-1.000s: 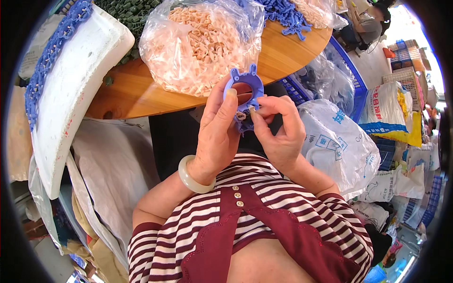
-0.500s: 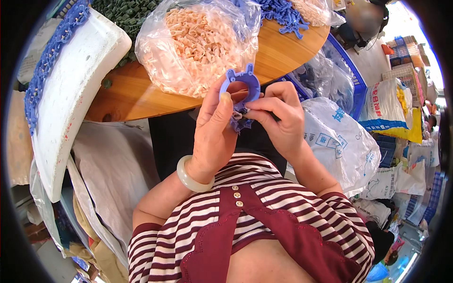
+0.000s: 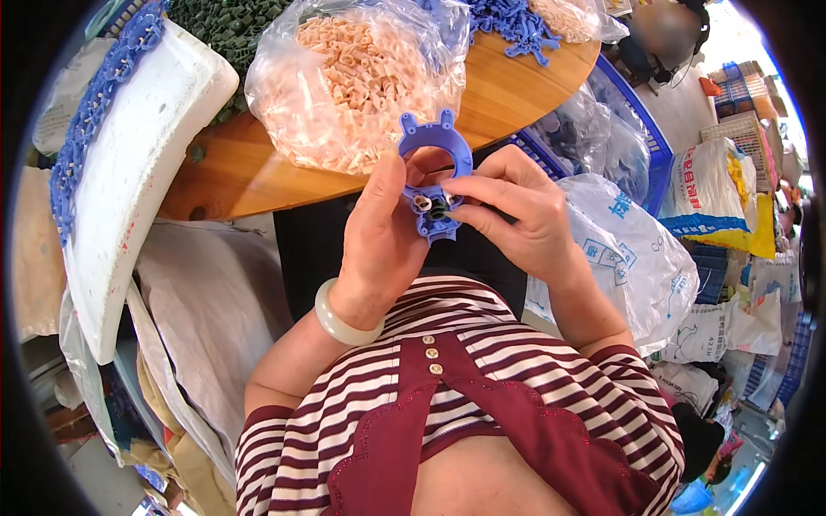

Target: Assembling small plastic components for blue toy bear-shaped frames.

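Note:
A blue plastic ring-shaped part (image 3: 465, 158) is held in front of me, just off the table's near edge. It has two prongs at the top and a smaller lower section with small pale pieces and a dark green piece in it. My left hand (image 3: 376, 228) is closed around the part's left side, thumb along the ring. My right hand (image 3: 520, 209) pinches at the part's lower right, by the dark green piece. Its fingertips hide whatever small thing they may hold.
On the wooden table (image 3: 516, 90) lies a clear bag of peach-coloured small parts (image 3: 366, 86), with dark green parts (image 3: 225, 34) and blue parts (image 3: 516, 26) around it. A white foam board (image 3: 142, 172) carries a row of blue parts at left. A blue crate (image 3: 658, 155) stands right.
The blue part has turned so its ring and lower section face me more openly, and the dark green piece now shows. My right hand has shifted slightly right.

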Motion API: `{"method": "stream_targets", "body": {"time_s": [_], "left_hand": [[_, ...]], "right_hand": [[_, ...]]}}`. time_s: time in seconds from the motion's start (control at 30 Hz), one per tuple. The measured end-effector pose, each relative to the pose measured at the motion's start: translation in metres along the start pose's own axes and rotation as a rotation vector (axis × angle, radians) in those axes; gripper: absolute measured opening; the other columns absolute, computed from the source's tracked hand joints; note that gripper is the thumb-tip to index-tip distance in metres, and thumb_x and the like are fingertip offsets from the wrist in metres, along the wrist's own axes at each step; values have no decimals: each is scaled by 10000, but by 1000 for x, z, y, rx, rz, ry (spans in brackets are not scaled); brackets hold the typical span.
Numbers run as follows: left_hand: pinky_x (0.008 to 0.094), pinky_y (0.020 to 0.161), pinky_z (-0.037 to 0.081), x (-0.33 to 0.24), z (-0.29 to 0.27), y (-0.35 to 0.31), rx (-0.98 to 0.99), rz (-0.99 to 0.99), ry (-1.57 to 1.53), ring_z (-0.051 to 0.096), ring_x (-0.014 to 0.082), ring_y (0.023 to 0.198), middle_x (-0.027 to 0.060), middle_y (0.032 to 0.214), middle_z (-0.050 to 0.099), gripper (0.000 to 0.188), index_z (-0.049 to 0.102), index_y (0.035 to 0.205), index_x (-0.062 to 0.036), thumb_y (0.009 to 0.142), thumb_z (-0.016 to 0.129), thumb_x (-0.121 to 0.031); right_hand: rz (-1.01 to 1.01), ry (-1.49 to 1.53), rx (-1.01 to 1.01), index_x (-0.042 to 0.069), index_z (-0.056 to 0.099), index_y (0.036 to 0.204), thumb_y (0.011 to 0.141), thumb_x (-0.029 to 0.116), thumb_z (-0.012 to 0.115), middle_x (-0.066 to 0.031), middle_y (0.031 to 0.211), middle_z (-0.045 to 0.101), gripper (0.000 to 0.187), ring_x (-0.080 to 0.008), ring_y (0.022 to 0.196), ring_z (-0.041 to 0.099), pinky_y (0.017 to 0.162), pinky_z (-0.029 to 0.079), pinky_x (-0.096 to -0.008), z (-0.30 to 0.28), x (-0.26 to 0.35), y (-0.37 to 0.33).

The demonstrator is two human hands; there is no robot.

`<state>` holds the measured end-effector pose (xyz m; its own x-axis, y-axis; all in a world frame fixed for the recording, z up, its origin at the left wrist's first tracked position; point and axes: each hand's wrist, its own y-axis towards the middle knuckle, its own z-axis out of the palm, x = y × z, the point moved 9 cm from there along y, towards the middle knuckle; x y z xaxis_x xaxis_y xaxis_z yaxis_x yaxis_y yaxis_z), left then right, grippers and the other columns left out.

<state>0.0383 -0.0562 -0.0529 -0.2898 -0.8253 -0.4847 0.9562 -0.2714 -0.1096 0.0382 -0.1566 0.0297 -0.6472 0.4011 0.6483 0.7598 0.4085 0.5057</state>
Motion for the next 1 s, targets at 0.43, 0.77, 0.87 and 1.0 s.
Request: {"method": "stream_targets", "body": {"time_s": [0.43,0.77,0.87,1.0], "left_hand": [[302,861,418,-1,2,-3,-53,39,98,535,155,990,68,1070,570,403,490,1200,-27,972,422,-352],[309,850,429,6,-7,-2,-61,-10,-1,545,157,971,75,1068,576,404,521,1168,-29,958,451,-368],[309,852,430,4,-7,-2,-54,-2,7,547,157,970,74,1060,581,405,522,1168,-30,958,452,-368],[304,855,430,3,-7,-2,-65,13,33,546,151,970,70,1052,587,395,523,1164,-33,964,441,-363]], "right_hand": [[-152,-148,-12,25,678,825,672,43,739,-53,740,587,167,-193,665,556,591,430,-299,0,13,-1],[-112,-71,-14,19,685,844,691,26,728,-56,754,584,159,-177,681,556,580,440,-268,3,7,-3],[-99,-42,10,21,686,858,687,27,732,-55,777,583,177,-177,697,554,588,439,-266,5,7,-3],[-58,-15,12,22,685,864,675,20,738,-52,791,580,196,-177,709,549,599,434,-266,5,6,-4]]}}
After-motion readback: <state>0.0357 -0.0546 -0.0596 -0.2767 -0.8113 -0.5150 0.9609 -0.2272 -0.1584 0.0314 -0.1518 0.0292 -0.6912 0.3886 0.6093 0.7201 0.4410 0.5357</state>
